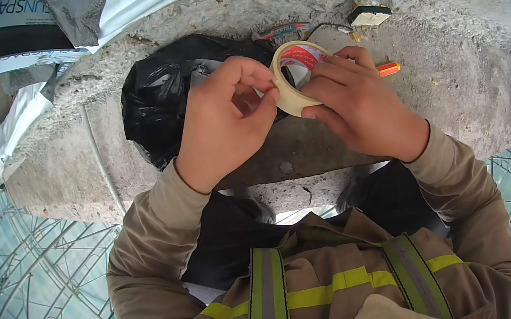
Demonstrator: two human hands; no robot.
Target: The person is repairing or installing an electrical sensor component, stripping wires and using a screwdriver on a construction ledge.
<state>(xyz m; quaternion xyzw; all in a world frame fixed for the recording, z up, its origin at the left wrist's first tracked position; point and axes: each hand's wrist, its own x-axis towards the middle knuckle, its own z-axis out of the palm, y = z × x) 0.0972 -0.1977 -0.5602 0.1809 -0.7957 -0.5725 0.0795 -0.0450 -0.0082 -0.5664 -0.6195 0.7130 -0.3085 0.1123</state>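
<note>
A roll of cream masking tape with a red and white printed core is held up in front of me. My right hand grips its right side, fingers hooked into the core and thumb on the outer face. At the roll's left edge my left hand pinches with thumb and forefinger against the tape; whether a loose end lies between them is too small to tell. Behind my left hand rests a crumpled black plastic bag on the concrete.
Beyond the roll lie a red and grey tool or packet and a small block with a pale face and dark edge. A red and yellow handle pokes out by my right hand. Wire mesh spans both sides below the concrete ledge.
</note>
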